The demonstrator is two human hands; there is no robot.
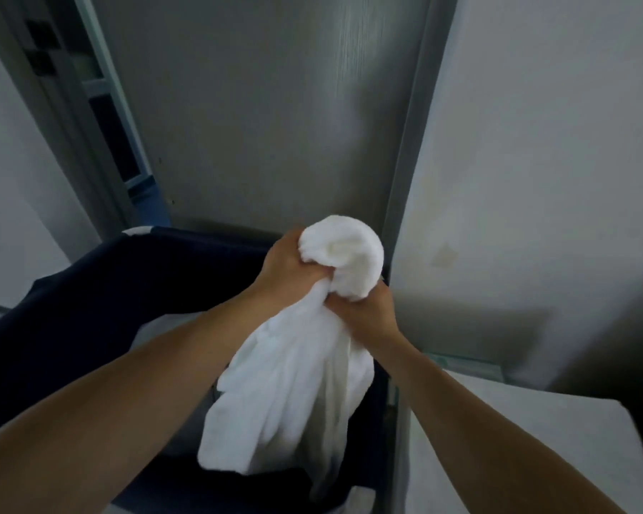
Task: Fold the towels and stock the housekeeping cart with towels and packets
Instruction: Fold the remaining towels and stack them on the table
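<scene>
The white towel (286,395) is held up in the air by both hands, above the right side of the open mouth of a dark blue fabric bag (90,309). Its top is bunched into a rounded wad level with the bag's far right corner. The rest hangs down in loose folds, and its lower edge drops inside the bag near the right rim.

The left hand (284,270) grips the towel just under the wad, fingers curled into the cloth from the left. The right hand (364,315) is clenched round the gathered neck of the towel just below and to the right. The two hands are almost touching. Both forearms are bare and reach in from the lower edge of the view.

Inside the bag, left of the hanging towel, some pale cloth (160,328) shows, though what it is cannot be told.

A flat white surface (535,439) lies just beside the bag's right rim. Behind the bag stands a grey door (260,105) in a grey frame, with a pale wall (535,142) to its right. A dark-panelled frame (104,135) stands at the far left.
</scene>
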